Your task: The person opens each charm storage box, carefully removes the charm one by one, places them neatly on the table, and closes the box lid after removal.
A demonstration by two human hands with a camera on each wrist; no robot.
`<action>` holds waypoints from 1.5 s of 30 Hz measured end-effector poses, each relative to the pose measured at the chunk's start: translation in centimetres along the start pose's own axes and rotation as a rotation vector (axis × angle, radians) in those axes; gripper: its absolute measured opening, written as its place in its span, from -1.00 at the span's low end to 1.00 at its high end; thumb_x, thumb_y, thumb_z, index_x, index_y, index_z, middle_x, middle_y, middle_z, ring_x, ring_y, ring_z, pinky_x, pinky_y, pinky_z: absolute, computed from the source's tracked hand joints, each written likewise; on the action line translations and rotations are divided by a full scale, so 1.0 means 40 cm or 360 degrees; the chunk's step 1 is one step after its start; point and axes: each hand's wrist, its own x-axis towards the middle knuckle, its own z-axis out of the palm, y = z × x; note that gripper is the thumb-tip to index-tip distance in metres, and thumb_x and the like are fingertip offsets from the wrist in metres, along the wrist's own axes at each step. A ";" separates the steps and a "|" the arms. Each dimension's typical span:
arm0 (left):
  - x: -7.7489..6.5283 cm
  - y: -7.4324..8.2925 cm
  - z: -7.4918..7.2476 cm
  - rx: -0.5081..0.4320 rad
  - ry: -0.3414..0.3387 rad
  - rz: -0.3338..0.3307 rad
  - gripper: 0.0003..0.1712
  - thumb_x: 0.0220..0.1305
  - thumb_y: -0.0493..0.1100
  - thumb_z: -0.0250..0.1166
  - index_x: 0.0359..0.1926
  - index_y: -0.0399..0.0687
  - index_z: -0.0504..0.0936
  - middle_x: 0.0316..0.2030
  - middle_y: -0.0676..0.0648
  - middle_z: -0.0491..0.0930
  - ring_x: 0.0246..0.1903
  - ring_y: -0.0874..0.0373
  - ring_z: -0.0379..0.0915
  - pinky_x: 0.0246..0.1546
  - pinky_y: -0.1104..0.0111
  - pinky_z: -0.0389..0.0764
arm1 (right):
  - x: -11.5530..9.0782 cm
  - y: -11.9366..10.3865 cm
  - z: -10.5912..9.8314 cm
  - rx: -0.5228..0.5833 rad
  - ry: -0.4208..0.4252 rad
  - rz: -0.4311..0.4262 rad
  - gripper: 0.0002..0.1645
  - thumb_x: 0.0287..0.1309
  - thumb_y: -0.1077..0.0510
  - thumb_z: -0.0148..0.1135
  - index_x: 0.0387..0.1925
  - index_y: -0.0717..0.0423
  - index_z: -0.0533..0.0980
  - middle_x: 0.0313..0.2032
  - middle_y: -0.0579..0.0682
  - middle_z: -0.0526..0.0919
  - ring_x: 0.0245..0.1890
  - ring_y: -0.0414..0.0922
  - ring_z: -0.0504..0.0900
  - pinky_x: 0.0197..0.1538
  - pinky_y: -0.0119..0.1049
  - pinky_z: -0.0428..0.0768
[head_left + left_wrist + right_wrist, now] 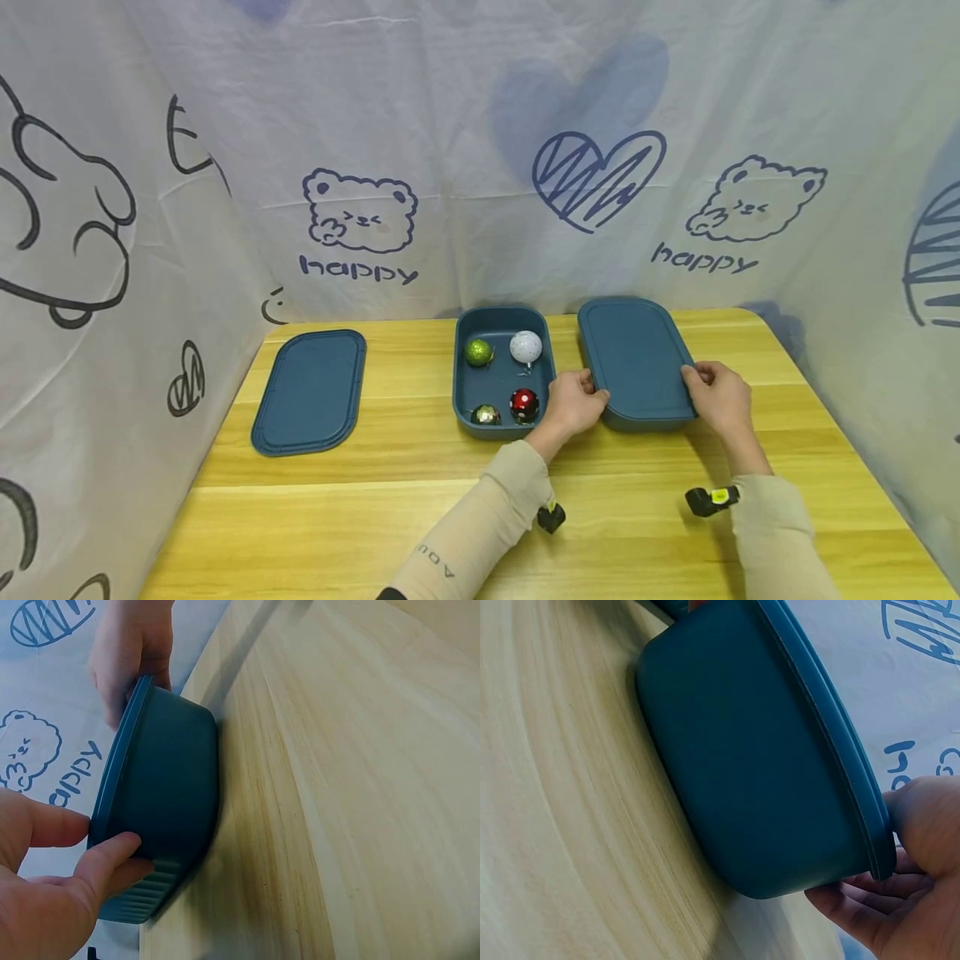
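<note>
A dark blue box [735,750] with its lid [633,358] on top stands on the right half of the table. At its near left corner my left hand [573,406] holds the rim, thumb at the lid's edge and fingers against the ribbed side below. My right hand [722,400] grips the right edge, thumb by the lid and fingers under the rim. Left of it sits an uncovered box [468,387] of the same blue, holding a green ball ornament [477,352], a white one [526,347], a red dotted one [523,404] and a gold one [486,415].
A second blue lid [311,392] lies flat on the left of the wooden table [360,525]. White cloth [465,167] printed with bears and hearts hangs behind and along both sides. The uncovered box is close beside my left hand.
</note>
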 end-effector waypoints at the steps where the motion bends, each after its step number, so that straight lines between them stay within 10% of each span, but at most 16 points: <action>1: -0.001 0.001 -0.001 0.0000 -0.0008 0.0003 -0.36 0.39 -0.23 0.38 0.42 -0.37 0.49 0.21 -0.29 0.69 0.35 -0.06 0.54 0.23 0.22 0.68 | -0.001 -0.001 0.000 0.0003 0.0001 0.0003 -0.34 0.61 -0.05 0.00 0.27 0.52 0.49 0.04 0.49 0.65 0.00 0.34 0.66 0.00 0.16 0.66; 45: -0.011 0.019 -0.035 -0.0017 -0.0083 0.0015 -0.29 0.51 -0.11 0.30 0.54 -0.31 0.35 0.43 -0.28 0.49 0.41 -0.08 0.50 0.36 0.15 0.59 | -0.003 -0.053 -0.038 -0.0019 0.0064 -0.0130 -0.35 0.59 -0.05 0.07 0.25 0.51 0.55 0.07 0.51 0.67 0.06 0.38 0.66 0.10 0.25 0.65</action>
